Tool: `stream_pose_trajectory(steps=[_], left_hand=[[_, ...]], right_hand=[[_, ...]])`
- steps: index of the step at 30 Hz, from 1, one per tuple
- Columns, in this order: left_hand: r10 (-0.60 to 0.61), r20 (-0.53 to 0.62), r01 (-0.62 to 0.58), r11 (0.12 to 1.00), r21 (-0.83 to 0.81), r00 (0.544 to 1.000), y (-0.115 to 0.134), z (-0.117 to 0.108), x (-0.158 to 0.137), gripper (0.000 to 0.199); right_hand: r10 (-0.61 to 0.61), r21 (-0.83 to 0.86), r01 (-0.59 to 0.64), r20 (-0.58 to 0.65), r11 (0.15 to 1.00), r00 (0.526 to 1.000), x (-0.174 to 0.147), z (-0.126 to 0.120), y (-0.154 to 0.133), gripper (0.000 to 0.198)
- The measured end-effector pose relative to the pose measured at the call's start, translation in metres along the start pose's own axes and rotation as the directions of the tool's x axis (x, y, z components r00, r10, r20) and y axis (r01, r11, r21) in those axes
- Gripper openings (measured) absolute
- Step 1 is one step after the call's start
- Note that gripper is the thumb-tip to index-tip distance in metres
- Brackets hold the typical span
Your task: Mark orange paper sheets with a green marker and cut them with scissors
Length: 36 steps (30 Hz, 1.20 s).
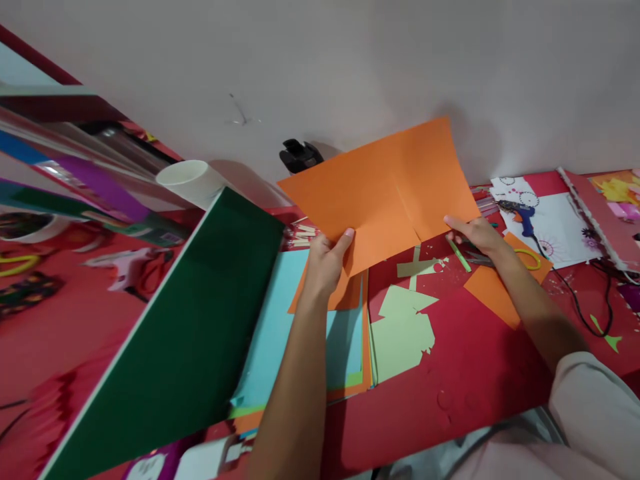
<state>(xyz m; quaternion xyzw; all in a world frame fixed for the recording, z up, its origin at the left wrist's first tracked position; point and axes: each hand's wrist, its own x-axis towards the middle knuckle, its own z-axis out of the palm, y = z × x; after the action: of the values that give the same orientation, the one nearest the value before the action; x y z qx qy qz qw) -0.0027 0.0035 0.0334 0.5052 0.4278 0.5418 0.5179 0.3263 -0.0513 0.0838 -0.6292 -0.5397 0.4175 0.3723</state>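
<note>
An orange sheet of paper (370,187) with a crease down its right part is held up in front of me, tilted. My left hand (326,261) pinches its lower left edge, thumb on the front face. At the lower right corner my right hand (473,233) grips it between thumb and fingers. Beneath my left hand lies a stack of coloured paper, light blue sheet (345,340) on top, with a smaller orange piece partly on it. Cut pale green paper (403,333) lies beside the stack. Near my right hand are a bright green stick (459,255) and yellow-handled scissors (529,259).
A dark green board (185,333) stands slanted at the left of the stack. Behind it are a white cylinder (193,180) and a black object (300,157) by the wall. A blue glue gun (523,217) with a cord lies right; a pink glue gun (125,267) lies left.
</note>
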Motion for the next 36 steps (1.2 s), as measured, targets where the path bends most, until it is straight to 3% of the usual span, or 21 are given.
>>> stream_pose_trajectory(steps=[3,5,7,9,12,17,28,33,36], left_hand=[[-0.019,-0.004,0.019,0.997,-0.081,1.000,0.004,0.003,0.001,0.042],[-0.030,-0.011,0.029,0.994,-0.105,0.999,0.006,0.005,0.001,0.039],[-0.037,-0.009,0.035,0.994,-0.107,0.999,0.007,0.005,0.001,0.038],[-0.047,0.002,0.047,0.994,-0.095,0.999,0.007,0.005,0.001,0.038],[-0.070,0.019,0.071,0.996,-0.060,0.997,0.005,0.004,0.000,0.040],[-0.107,0.051,0.110,0.993,-0.053,0.993,-0.002,0.003,0.001,0.046],[-0.109,0.062,0.114,0.990,-0.082,0.992,-0.002,0.001,0.002,0.048],[-0.111,0.058,0.114,0.992,-0.057,0.992,-0.004,0.000,0.002,0.049],[-0.109,0.062,0.113,0.992,-0.064,0.992,-0.003,0.000,0.002,0.049]], right_hand=[[0.003,-0.094,0.023,0.268,0.995,0.963,-0.004,-0.020,-0.002,0.049],[0.012,-0.242,0.077,0.345,0.967,0.939,-0.013,-0.036,-0.001,0.044],[0.033,-0.503,0.143,0.324,0.853,0.945,-0.026,-0.053,0.003,0.035],[0.052,-0.737,0.189,0.291,0.649,0.955,-0.043,-0.069,0.013,0.027],[0.148,-0.899,0.174,0.252,0.402,0.956,-0.069,-0.084,0.034,0.030],[0.097,-0.951,0.154,0.186,0.267,0.978,-0.096,-0.082,0.054,0.049],[0.150,-0.979,0.053,0.083,0.198,0.985,-0.106,-0.073,0.063,0.057],[0.116,-0.956,0.122,0.158,0.268,0.981,-0.102,-0.079,0.067,0.052],[0.107,-0.924,0.148,0.196,0.353,0.975,-0.104,-0.088,0.063,0.043]])
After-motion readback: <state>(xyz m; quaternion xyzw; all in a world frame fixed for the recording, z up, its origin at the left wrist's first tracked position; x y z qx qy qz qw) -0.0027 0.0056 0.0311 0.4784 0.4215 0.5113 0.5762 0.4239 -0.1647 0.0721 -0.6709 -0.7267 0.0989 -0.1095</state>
